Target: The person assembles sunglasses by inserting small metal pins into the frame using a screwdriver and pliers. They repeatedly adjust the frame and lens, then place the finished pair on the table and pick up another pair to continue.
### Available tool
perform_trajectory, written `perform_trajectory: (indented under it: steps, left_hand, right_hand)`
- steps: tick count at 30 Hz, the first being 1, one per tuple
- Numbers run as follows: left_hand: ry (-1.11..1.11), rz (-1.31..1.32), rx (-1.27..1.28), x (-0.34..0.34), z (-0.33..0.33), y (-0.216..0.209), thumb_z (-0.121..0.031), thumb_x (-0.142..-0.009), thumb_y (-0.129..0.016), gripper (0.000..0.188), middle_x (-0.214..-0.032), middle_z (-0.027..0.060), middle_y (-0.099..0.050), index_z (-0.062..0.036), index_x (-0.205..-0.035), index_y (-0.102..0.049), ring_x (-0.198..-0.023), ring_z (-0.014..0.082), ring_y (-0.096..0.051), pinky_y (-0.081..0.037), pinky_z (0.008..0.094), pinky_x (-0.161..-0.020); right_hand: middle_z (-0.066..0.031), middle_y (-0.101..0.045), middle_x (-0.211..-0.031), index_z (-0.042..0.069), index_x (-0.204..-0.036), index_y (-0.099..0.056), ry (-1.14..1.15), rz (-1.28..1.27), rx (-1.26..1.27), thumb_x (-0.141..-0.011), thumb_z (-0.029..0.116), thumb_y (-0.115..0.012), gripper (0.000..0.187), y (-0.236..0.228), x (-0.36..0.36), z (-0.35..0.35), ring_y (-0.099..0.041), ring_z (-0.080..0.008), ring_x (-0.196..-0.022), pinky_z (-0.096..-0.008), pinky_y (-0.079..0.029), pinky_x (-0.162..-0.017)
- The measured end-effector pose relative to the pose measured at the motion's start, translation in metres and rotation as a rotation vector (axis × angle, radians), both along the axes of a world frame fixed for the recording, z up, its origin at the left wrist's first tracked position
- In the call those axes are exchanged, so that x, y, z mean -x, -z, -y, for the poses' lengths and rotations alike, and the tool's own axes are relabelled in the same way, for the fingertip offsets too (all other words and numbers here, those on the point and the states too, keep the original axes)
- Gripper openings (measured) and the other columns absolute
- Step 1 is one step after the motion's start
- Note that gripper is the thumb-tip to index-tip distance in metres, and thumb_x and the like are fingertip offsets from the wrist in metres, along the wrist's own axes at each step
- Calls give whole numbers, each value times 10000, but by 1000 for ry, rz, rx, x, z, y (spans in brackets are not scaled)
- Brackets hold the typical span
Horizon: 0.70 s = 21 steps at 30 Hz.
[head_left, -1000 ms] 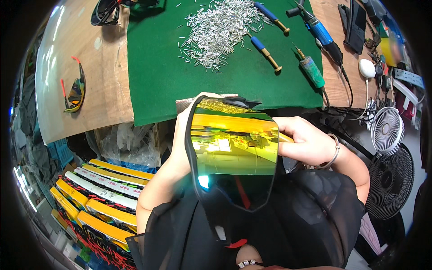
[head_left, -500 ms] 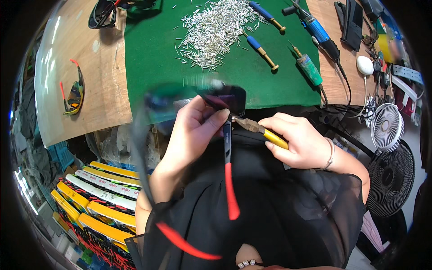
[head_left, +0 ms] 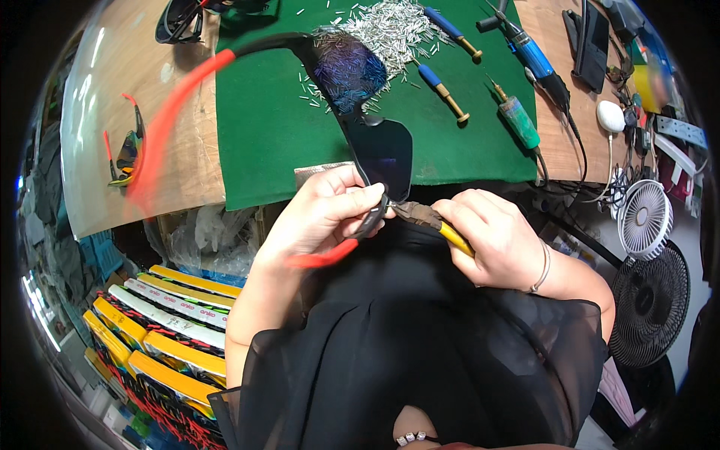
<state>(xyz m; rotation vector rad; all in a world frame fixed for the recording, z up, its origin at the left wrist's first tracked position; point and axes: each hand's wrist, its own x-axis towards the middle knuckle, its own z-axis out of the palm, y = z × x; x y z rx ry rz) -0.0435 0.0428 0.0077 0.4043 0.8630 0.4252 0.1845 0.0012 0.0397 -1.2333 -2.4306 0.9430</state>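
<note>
Low at the left, below the table's front edge, we see a stack of yellow- and white-edged bundles (head_left: 176,345). On the wooden table (head_left: 187,176), toward its left edge, lies a pair of glasses with red-tipped arms (head_left: 127,154); a dark pair (head_left: 178,21) sits farther back. Next comes our left hand (head_left: 322,214), nearly closed, thumb and fingers pinching black sunglasses (head_left: 386,154) at one hinge. They hang in the air over the front edge of the green mat (head_left: 457,150), one red-ended arm just below that hand, the other reaching out leftward, blurred. We judge them light and fairly stiff, springy in the arms; the lenses look slick and easily scratched, so the hinge end of the frame seems the best place to take hold. A heap of small metal pins (head_left: 409,34) lies toward the mat's far edge. Our right hand (head_left: 487,240) curls round the yellow handles of pliers (head_left: 421,216), their nose at that hinge; whether it bites or only touches, we cannot tell. Two blue-handled tools (head_left: 442,91) lie beside the heap, a green-handled tool (head_left: 519,124) near the mat's right edge, and a white fan (head_left: 646,217) beyond.
</note>
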Motion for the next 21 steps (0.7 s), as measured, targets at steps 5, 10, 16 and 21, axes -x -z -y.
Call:
perform_trajectory:
  steps: [5, 10, 16, 21]
  left_hand:
    - [-73, -199, -465, -7, 12, -2, -115, -847, -543, 162, -826, 33, -583, -13, -971, -525, -706, 79, -543, -454, 210, -638]
    - [-101, 175, -198, 4, 16, 9, -126, -845, -497, 235, -932, 117, -582, -7, -1048, -489, -846, 177, -590, -495, 300, -768]
    - [-106, -152, -291, -4, 16, -3, -138, -842, -556, 191, -766, 47, -567, -18, -989, -533, -634, 94, -517, -394, 206, -568]
    - [-40, 0, 71, -1, 4, -2, -130, -851, -575, 140, -753, 45, -595, -12, -915, -535, -579, 67, -521, -406, 179, -513]
  right_hand:
    - [-136, -547, -848, 17, -1010, -526, 53, -120, 295, -683, 83, -589, 340, 1, -5, -4, -561, -293, -768, -337, -470, -686]
    - [-158, -579, -827, 3, -994, -542, 122, -253, 840, -741, 145, -562, 291, -6, -9, -15, -580, -285, -737, -332, -465, -669]
    - [-144, -574, -809, 6, -978, -548, 94, -268, 484, -699, 110, -570, 299, 6, -5, -4, -570, -289, -715, -328, -474, -652]
    - [-126, -522, -804, 13, -999, -515, 9, 5, 6, -645, 90, -608, 374, -2, 0, 0, -557, -276, -728, -340, -472, -651]
